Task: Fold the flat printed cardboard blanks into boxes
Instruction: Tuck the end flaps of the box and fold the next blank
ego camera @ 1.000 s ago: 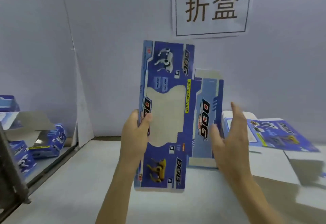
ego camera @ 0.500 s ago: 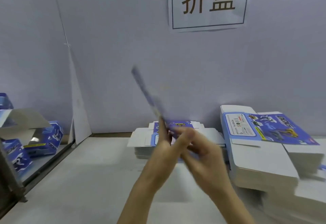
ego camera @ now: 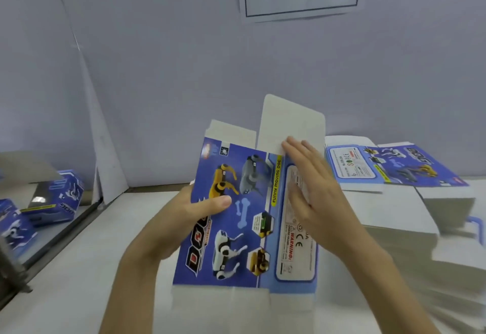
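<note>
Right now the person holds one cardboard blank (ego camera: 236, 218) up in front of the body, above the white table (ego camera: 79, 268), with the printed side facing them. The left hand (ego camera: 184, 218) grips the blank at its left edge, thumb on the front and the other fingers behind, I think to keep the sheet steady. The right hand (ego camera: 313, 189) lies flat on the narrow pale panel with the warning text, fingers straight and close together and holding nothing. It seems to press this panel back along the crease beside the yellow strip, so the sleeve can open into a tube.

The blank is mostly blue, with pictures of yellow, grey and white robot dogs, a bone, and the word DOG. Plain grey-white flaps stand out at the top and at the bottom; the tall top flap has rounded corners. It is not yet a box, so I judge the folding is only at its start.

More flat blanks wait in a thick stack (ego camera: 394, 202) on the right. Finished boxes (ego camera: 60, 199) lie at the far left.
</note>
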